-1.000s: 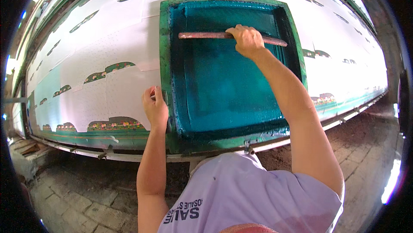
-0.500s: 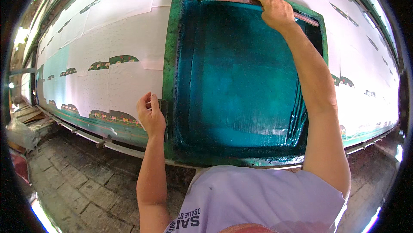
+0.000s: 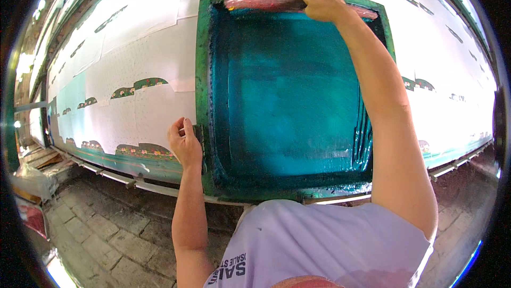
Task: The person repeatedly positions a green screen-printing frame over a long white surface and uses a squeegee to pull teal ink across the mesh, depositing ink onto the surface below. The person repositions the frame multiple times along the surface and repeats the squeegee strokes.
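Look to 12 o'clock inside the green frame [image 3: 203, 48] for the bar [image 3: 263, 4]: lying along the far side, reddish, tipped enough to show a broad face. Clamped there in the right hand [image 3: 323, 5], gripped from about mid-length toward 1 o'clock. Find the left hand [image 3: 186, 142] well apart from the right, just outside the frame at 8 o'clock, with fingers curled in toward the thumb; cannot tell whether closed on anything.

Judging by looks, probably stiff, light enough for one hand and hardly fragile. Expect some drag from the teal paint [image 3: 298, 102], and likely slipperiness wherever wetted; note the glossy streaks near 4 o'clock. Best held along the upper edge at mid-length, for even pressure toward both ends. Avoid gripping far out at 11 or 1 o'clock, for fear of twisting and of smeared fingers.
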Available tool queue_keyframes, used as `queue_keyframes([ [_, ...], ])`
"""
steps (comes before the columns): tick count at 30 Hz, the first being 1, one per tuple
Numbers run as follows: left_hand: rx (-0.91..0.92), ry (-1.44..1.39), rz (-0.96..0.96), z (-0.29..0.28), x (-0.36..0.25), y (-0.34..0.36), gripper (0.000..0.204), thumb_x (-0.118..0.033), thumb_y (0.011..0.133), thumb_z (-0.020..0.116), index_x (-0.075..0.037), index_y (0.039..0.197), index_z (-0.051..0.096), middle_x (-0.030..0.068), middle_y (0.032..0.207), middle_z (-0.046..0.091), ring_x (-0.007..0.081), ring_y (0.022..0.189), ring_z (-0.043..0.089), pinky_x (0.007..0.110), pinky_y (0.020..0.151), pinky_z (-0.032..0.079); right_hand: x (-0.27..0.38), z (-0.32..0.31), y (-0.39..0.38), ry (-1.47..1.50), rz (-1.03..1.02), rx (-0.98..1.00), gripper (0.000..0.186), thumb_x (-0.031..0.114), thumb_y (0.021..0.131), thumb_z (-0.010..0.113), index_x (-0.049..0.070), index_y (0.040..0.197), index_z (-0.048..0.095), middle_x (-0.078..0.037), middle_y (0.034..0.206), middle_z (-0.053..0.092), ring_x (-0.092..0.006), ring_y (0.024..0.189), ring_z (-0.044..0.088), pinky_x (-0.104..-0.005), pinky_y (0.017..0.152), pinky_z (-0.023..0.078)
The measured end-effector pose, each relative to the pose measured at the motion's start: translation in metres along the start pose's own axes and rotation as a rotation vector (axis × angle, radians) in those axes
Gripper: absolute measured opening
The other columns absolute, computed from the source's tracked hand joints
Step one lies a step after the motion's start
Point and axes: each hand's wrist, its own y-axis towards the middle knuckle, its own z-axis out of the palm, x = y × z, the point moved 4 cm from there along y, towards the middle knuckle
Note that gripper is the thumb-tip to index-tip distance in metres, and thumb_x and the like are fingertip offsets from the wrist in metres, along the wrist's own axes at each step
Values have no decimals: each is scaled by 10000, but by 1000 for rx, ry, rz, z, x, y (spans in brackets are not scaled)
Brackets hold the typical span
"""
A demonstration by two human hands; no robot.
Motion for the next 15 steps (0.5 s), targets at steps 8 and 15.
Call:
queue_keyframes([
  [8,39,-12,72,0,4,4,422,-374,1104,674,31,1209,736,177,1165,702,282,1011,701,414,905,561,81,-24,-90,148,-28,296,279,202,893,669,178,1135,804,-148,1128,816,-399,1105,777,-561,979,615],
  [15,72,-99,228,4,6,6,420,-364,1098,673,46,1156,744,230,1133,740,368,1043,705,474,952,555,170,-40,-214,145,13,446,326,193,886,670,195,1189,790,-165,1102,815,-405,1076,782,-570,955,619],
])
